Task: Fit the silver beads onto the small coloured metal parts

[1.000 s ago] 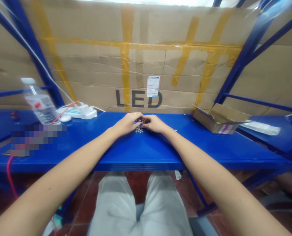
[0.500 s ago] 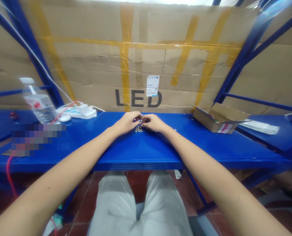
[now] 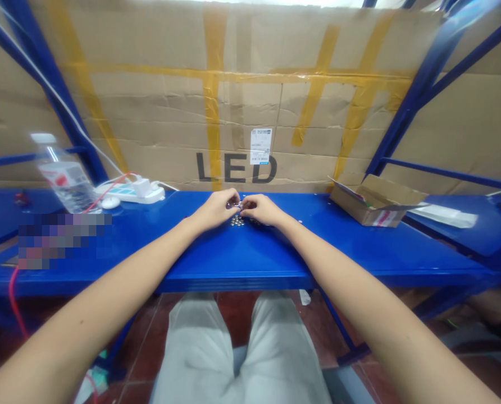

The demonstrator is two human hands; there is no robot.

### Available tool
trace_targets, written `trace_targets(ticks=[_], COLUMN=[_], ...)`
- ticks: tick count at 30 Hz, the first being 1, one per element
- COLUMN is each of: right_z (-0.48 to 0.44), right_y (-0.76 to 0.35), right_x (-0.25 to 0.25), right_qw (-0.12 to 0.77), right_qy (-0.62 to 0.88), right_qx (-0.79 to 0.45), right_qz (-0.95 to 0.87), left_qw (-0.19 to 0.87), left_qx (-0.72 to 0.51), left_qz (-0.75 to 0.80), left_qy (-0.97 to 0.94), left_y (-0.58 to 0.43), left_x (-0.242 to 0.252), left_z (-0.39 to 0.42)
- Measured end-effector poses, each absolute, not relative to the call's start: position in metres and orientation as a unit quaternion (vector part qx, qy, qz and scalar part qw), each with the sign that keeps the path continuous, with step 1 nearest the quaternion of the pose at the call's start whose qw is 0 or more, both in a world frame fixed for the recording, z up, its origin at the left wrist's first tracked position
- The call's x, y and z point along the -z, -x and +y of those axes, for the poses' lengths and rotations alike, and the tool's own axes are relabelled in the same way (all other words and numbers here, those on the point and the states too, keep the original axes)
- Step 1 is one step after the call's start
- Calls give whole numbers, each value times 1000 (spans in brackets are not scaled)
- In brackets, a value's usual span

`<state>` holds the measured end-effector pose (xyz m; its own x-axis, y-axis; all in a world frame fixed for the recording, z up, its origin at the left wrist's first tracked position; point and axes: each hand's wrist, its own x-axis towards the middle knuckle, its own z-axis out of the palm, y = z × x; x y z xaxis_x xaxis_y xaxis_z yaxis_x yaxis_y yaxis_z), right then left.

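Observation:
Both hands meet above the middle of a blue table (image 3: pixel 242 255). My left hand (image 3: pixel 219 209) is closed, its curled fingers and thumb around a small shiny metallic piece (image 3: pixel 235 206) whose kind I cannot make out. From the other side my right hand (image 3: pixel 261 210) is closed in a pinch close against that piece; whether it holds a part of its own is hidden. Several small round metal pieces (image 3: pixel 237 221) lie in a cluster on the table just below the fingertips. More small pieces are partly covered by my right hand.
An open cardboard box (image 3: pixel 370 205) stands at the right, beside a flat white packet (image 3: pixel 446 215). A water bottle (image 3: pixel 67 174) and a white power strip (image 3: pixel 136 192) with cables are at the left. Behind the table rises a large cardboard sheet (image 3: pixel 162 123) marked LED.
Almost nothing differs. The fingertips have shifted very slightly around the small piece, and the whole view has moved a few pixels.

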<state>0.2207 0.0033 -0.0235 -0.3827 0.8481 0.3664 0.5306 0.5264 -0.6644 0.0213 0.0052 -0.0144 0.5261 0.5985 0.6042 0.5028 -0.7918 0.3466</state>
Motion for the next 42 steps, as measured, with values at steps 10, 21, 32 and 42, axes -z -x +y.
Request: trace_targets(ticks=[10, 21, 32, 42], right_z=[-4, 17, 21, -2], right_y=[-222, -273, -264, -238], right_x=[9, 2, 16, -4], right_qw=[388, 301, 229, 498], right_qy=[433, 572, 529, 380], right_qx=[-169, -85, -106, -273], right_qz=[-796, -758, -810, -731], left_qw=[258, 506, 507, 428], left_qx=[-446, -547, -540, -475], left_qz=[365, 347, 328, 344], left_qy=[-775, -569, -586, -688], left_y=[-30, -34, -34, -30], left_x=[10, 3, 8, 13], left_z=[1, 2, 3, 5])
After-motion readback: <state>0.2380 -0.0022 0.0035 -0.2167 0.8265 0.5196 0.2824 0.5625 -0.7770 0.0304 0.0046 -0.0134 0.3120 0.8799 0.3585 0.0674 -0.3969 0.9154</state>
